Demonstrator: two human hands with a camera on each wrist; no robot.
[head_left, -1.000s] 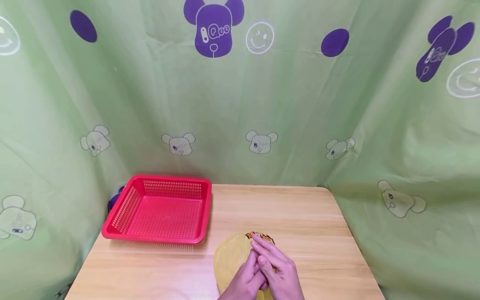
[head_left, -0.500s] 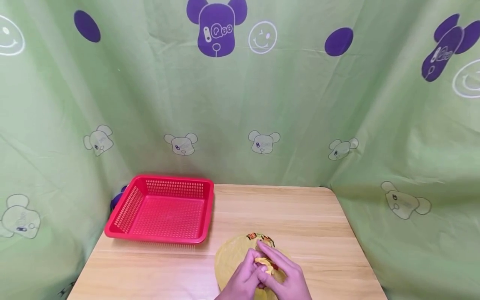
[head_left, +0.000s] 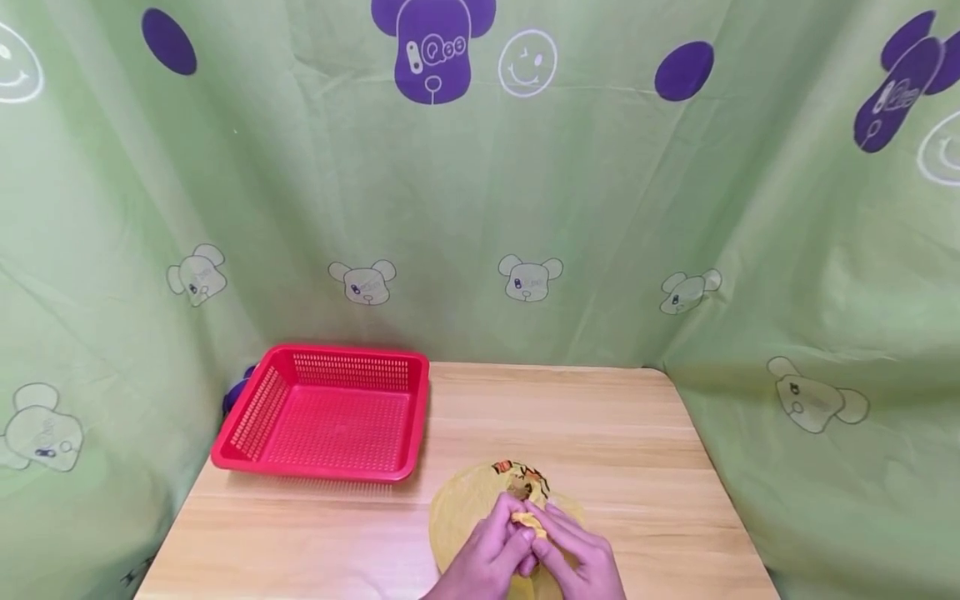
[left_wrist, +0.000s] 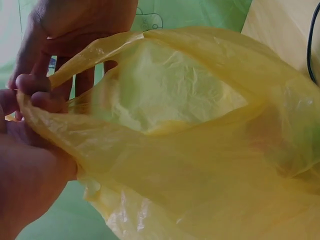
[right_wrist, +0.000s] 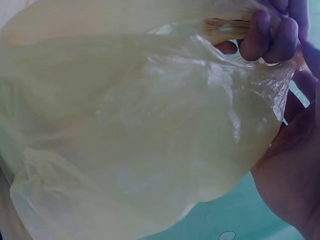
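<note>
With curled fingers of left hand (head_left: 487, 552) and right hand (head_left: 581, 554), grasping yellow bag (head_left: 453, 517), printed too small for reading, near, right of red basket (head_left: 311, 472). On far curtain (head_left: 450, 183), perhaps reads “Qee”.

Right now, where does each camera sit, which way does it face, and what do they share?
Head: worn on the head, facing forward and down over the table, red basket and green curtain; left hand and right hand show at the bottom, over the yellow plastic bag.
Left wrist: on that wrist, facing its hand's work, the bag up close; hand parts show at left.
Right wrist: on that wrist, facing its hand's work, the bag filling much of the frame; hand parts show at right.
Shared: both wrist views show the bag.
</note>
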